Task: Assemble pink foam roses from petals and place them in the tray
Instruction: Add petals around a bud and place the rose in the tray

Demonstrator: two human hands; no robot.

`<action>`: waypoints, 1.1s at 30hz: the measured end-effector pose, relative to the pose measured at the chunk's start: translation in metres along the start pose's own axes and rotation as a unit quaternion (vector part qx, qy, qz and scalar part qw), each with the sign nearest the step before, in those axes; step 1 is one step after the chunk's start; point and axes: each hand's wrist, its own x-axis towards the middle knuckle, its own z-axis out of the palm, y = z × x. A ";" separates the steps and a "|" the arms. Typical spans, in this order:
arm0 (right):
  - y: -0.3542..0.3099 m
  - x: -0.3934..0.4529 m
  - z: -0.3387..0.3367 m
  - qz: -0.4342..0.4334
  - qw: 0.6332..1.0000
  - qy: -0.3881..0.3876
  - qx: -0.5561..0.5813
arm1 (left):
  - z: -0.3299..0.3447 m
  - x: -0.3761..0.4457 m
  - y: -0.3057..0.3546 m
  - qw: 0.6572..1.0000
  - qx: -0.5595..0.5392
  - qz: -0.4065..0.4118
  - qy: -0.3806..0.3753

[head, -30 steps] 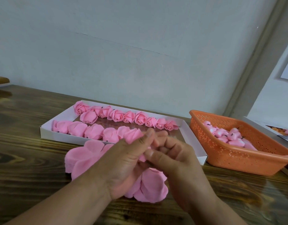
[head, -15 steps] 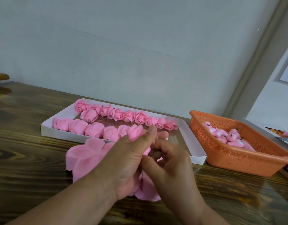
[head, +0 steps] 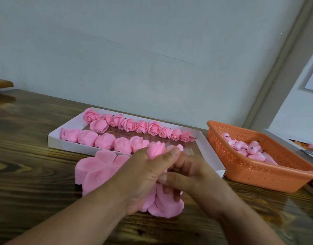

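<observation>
The left hand [head: 143, 175] covered most of the rose [head: 155, 150] it gripped, so only the top of the bloom showed. Both hands hid the middle of the petal pile [head: 97, 169] near the counter's [head: 28, 191] front edge. The right hand's [head: 192, 177] fingers [head: 178, 162] were partly behind the left thumb. The basket's [head: 258, 170] far right corner was cut off by the picture's edge, and its pink pieces [head: 247, 147] were too small to tell apart.
</observation>
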 end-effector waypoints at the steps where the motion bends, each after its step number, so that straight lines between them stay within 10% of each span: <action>1: -0.003 -0.001 -0.008 0.000 1.000 -0.014 -0.017 | 0.000 0.000 0.000 0.999 0.041 0.012 0.000; 6: -0.013 -0.001 -0.031 -0.064 0.986 0.123 -0.089 | -0.003 0.003 0.002 0.971 0.224 0.067 0.042; 9: -0.027 0.005 -0.033 -0.110 0.979 0.041 -0.165 | -0.003 0.003 0.001 0.957 0.277 0.074 0.052; 14: -0.042 0.020 -0.028 -0.102 0.972 -0.061 -0.202 | -0.002 0.004 0.002 0.961 0.246 0.126 0.013; 33: -0.036 0.047 -0.024 -0.054 0.993 -0.055 -0.094 | -0.001 0.004 0.009 0.985 0.163 0.052 0.015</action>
